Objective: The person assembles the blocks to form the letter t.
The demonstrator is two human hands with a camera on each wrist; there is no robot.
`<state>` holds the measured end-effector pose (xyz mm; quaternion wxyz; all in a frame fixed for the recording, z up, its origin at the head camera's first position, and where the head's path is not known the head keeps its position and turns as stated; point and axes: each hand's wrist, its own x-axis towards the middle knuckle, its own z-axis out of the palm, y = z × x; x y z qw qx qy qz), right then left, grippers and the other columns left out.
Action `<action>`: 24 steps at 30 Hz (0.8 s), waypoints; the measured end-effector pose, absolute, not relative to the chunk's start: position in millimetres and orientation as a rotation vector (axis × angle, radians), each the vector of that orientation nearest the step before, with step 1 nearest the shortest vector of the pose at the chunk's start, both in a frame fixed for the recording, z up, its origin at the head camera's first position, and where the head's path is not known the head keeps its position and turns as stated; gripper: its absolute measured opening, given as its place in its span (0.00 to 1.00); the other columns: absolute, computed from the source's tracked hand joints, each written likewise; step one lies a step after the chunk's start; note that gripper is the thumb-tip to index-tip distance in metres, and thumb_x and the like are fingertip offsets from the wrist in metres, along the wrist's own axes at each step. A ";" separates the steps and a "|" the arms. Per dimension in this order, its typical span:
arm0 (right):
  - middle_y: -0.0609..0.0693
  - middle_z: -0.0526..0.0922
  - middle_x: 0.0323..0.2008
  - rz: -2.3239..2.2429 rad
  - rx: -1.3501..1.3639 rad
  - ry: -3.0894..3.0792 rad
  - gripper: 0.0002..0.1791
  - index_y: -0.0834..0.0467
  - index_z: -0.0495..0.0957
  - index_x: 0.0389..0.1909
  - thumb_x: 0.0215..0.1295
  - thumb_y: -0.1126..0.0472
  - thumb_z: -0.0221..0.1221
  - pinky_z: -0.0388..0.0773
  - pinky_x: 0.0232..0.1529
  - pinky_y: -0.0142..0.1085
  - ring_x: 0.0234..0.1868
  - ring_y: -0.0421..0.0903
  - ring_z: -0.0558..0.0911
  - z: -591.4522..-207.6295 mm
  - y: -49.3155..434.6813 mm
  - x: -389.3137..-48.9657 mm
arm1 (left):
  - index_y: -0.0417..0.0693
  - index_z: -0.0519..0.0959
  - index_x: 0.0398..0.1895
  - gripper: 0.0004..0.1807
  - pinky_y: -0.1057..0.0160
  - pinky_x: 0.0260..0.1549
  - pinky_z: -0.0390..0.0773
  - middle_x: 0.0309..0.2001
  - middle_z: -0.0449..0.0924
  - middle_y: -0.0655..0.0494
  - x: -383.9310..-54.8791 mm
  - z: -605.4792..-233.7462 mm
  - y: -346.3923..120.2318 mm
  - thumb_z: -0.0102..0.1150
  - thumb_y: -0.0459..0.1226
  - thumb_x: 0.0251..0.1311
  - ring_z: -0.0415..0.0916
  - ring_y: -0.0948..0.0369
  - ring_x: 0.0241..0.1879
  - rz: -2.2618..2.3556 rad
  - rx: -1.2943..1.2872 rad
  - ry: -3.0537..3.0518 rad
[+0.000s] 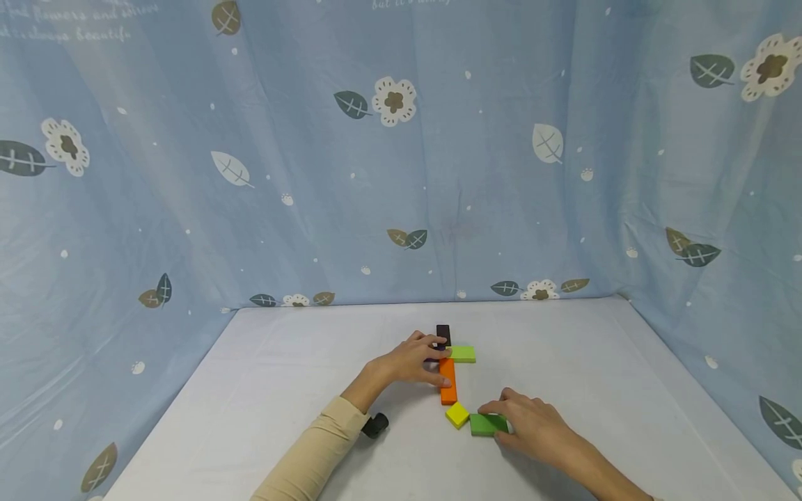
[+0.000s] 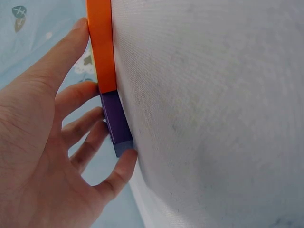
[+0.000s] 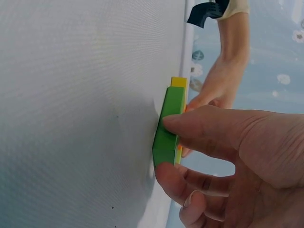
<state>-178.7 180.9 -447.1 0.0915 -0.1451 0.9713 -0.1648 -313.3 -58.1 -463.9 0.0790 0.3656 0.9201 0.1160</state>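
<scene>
My left hand [image 1: 415, 360] reaches over a row of coloured blocks. Its thumb touches the orange block [image 1: 447, 391], while the little finger rests at the end of a purple block [image 2: 115, 118] in the left wrist view. A light green block [image 1: 464, 354] lies beside the fingertips, and a black block [image 1: 443, 332] stands just beyond them. With thumb and fingers, my right hand [image 1: 535, 426] pinches a green rectangular block [image 1: 485, 424] on the table. The yellow square block [image 1: 457, 415] sits turned at an angle between the orange and green blocks.
A white cloth [image 1: 282, 362] covers the table. Blue curtains [image 1: 476, 195] printed with leaves and flowers hang at the back and both sides. A black device [image 1: 376, 426] shows at the left wrist by the beige sleeve [image 1: 316, 445].
</scene>
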 end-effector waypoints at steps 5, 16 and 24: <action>0.45 0.76 0.36 -0.483 -0.398 2.870 0.25 0.46 0.83 0.50 0.48 0.59 0.74 0.76 0.30 0.39 0.27 0.43 0.72 -446.8 180.1 -179.7 | 0.61 0.70 0.69 0.39 0.54 0.60 0.69 0.74 0.60 0.59 -313.4 -463.7 -57.9 0.62 0.63 0.55 0.60 0.57 0.65 0.356 1.103 2.744; 0.45 0.77 0.38 -0.447 -0.354 2.871 0.32 0.48 0.80 0.55 0.47 0.44 0.74 0.74 0.29 0.41 0.27 0.43 0.71 -446.1 180.5 -181.6 | 0.62 0.70 0.69 0.40 0.50 0.60 0.70 0.74 0.61 0.58 -311.7 -463.2 -57.7 0.62 0.64 0.54 0.62 0.57 0.64 0.350 1.125 2.756; 0.46 0.77 0.40 -0.477 -0.349 2.892 0.35 0.49 0.78 0.57 0.49 0.37 0.69 0.76 0.32 0.44 0.32 0.42 0.75 -447.9 184.2 -180.9 | 0.64 0.70 0.69 0.40 0.47 0.60 0.69 0.73 0.62 0.58 -308.6 -466.3 -58.6 0.58 0.68 0.54 0.63 0.58 0.64 0.335 1.156 2.796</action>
